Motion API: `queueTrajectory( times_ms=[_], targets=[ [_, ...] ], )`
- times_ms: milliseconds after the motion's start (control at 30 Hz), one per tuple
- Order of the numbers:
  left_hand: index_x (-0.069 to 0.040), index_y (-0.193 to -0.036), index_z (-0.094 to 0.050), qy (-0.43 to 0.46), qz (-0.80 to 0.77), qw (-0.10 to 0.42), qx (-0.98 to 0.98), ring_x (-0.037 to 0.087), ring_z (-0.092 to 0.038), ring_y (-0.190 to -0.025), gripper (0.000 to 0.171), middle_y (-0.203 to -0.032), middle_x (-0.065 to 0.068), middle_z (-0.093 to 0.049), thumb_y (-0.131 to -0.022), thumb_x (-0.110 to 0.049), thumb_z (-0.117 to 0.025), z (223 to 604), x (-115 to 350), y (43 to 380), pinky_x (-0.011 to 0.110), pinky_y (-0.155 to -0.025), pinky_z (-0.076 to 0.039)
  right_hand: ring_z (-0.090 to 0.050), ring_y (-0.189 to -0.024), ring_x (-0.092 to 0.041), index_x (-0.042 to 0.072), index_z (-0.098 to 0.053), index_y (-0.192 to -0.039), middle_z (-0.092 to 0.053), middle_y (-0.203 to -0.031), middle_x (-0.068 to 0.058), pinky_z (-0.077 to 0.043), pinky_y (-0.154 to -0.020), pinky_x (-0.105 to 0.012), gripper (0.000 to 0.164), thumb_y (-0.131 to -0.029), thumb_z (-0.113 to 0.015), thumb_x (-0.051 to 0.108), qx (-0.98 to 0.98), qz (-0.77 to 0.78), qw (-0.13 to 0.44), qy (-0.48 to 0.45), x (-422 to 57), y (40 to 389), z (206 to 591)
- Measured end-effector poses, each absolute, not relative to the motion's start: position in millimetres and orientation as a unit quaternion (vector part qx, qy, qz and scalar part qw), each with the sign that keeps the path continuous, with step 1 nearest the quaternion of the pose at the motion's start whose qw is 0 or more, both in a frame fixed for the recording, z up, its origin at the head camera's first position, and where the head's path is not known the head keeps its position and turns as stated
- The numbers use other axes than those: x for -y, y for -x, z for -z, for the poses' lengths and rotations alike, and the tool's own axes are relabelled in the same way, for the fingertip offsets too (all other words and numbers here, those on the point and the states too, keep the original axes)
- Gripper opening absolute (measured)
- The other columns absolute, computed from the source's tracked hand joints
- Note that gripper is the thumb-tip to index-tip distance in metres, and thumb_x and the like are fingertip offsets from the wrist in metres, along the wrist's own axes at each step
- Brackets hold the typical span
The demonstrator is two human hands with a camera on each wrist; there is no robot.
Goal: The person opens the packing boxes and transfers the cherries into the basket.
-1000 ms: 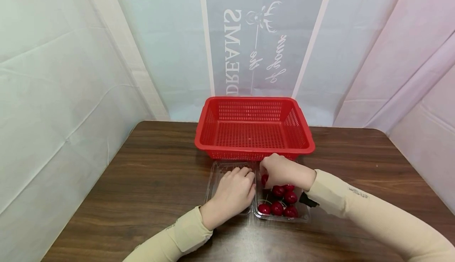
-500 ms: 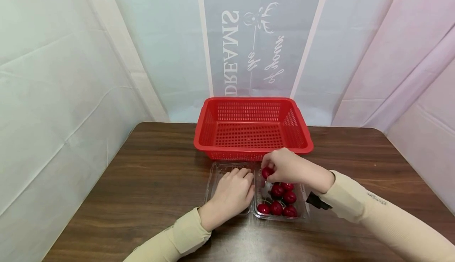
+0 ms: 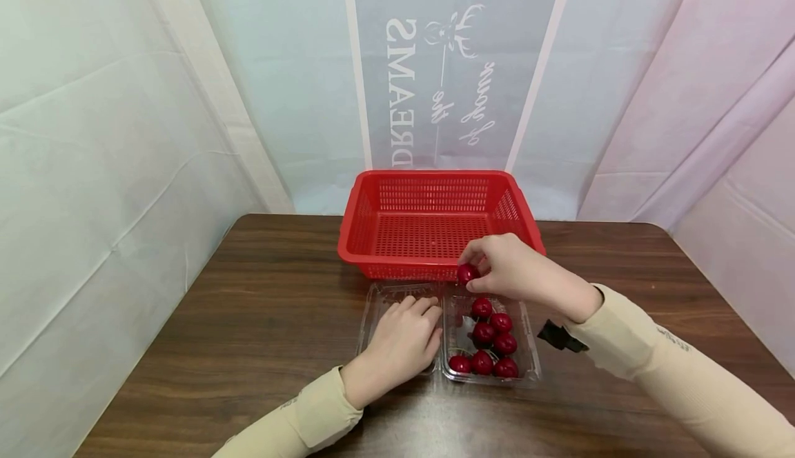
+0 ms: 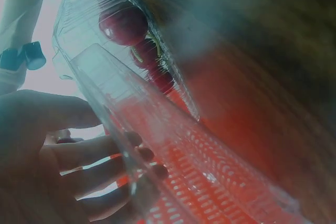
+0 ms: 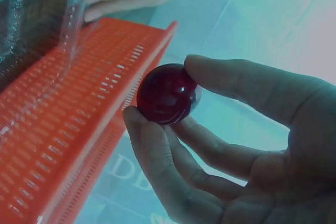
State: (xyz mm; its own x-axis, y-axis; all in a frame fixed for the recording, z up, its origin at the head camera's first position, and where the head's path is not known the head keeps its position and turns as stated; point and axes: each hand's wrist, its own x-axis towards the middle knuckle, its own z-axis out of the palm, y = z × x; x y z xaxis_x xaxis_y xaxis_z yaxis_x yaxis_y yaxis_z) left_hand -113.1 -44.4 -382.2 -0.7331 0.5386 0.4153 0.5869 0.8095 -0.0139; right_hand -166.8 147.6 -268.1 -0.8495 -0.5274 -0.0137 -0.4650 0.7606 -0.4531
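Observation:
In the head view my right hand (image 3: 506, 265) pinches a dark red cherry (image 3: 467, 274) between thumb and fingertips, above the front rim of the red basket (image 3: 444, 265). The right wrist view shows that cherry (image 5: 168, 94) up close. Below it, the clear plastic container (image 3: 528, 334) holds several cherries (image 3: 483, 334), some with green stems. My left hand (image 3: 400, 337) rests on the hinged clear lid (image 3: 369, 320), left of the container. In the left wrist view the left fingers (image 4: 97, 153) lie relaxed against the lid's clear edge.
The perforated red basket stands behind the container on a dark wood table (image 3: 279, 292). A grey and white printed curtain (image 3: 459, 85) hangs behind, with pale sheets (image 3: 112, 168) at the sides. A black wrist strap piece (image 3: 561, 336) hangs below the right sleeve.
My right hand has lifted the cherry from the container and moved it up and away toward the basket's front rim. My left hand has stayed nearly still on the lid.

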Motion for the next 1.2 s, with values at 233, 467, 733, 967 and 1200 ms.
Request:
queueTrajectory(
  times_ms=[233, 467, 733, 967, 1200],
  targets=[
    [-0.013, -0.105, -0.069, 0.311, 0.067, 0.191, 0.929, 0.018, -0.06, -0.097, 0.024, -0.117, 0.001, -0.066, -0.087, -0.027, -0.063, 382, 47, 112, 0.034, -0.077, -0.051, -0.068, -0.078, -0.017, 0.002, -0.068, -0.1, -0.071, -0.091, -0.01, -0.056, -0.07, -0.035, 0.028, -0.075, -0.077, 0.011, -0.939, 0.227, 0.052, 0.254, -148, 181, 262],
    [-0.012, -0.108, -0.068, 0.322, 0.074, 0.178, 0.927, 0.018, -0.059, -0.1, 0.026, -0.121, 0.002, -0.064, -0.088, -0.027, -0.062, 382, 49, 112, 0.033, -0.078, -0.05, -0.068, -0.085, -0.022, 0.002, -0.068, -0.103, -0.071, -0.095, -0.012, -0.055, -0.078, -0.041, 0.03, -0.076, -0.077, 0.014, -0.944, 0.225, 0.042, 0.237, -147, 199, 257],
    [-0.012, -0.111, -0.068, 0.331, 0.083, 0.174, 0.924, 0.018, -0.059, -0.103, 0.028, -0.124, 0.003, -0.063, -0.089, -0.027, -0.061, 381, 51, 109, 0.034, -0.078, -0.05, -0.066, -0.089, -0.022, 0.003, -0.068, -0.104, -0.07, -0.097, -0.011, -0.053, -0.078, -0.04, 0.029, -0.077, -0.076, 0.013, -0.942, 0.243, 0.051, 0.226, -142, 216, 256],
    [-0.011, -0.111, -0.068, 0.343, 0.079, 0.178, 0.919, 0.018, -0.059, -0.102, 0.029, -0.124, 0.003, -0.063, -0.088, -0.028, -0.062, 383, 54, 106, 0.032, -0.076, -0.049, -0.066, -0.089, -0.022, 0.004, -0.068, -0.104, -0.071, -0.096, -0.01, -0.053, -0.079, -0.04, 0.03, -0.076, -0.077, 0.013, -0.945, 0.242, 0.047, 0.215, -135, 229, 258],
    [-0.011, -0.112, -0.067, 0.35, 0.074, 0.173, 0.918, 0.018, -0.058, -0.104, 0.03, -0.124, 0.003, -0.063, -0.088, -0.029, -0.061, 384, 57, 103, 0.033, -0.077, -0.049, -0.064, -0.092, -0.023, 0.006, -0.069, -0.104, -0.07, -0.096, -0.009, -0.052, -0.08, -0.04, 0.031, -0.075, -0.078, 0.013, -0.95, 0.235, 0.056, 0.199, -128, 242, 261]
  ],
)
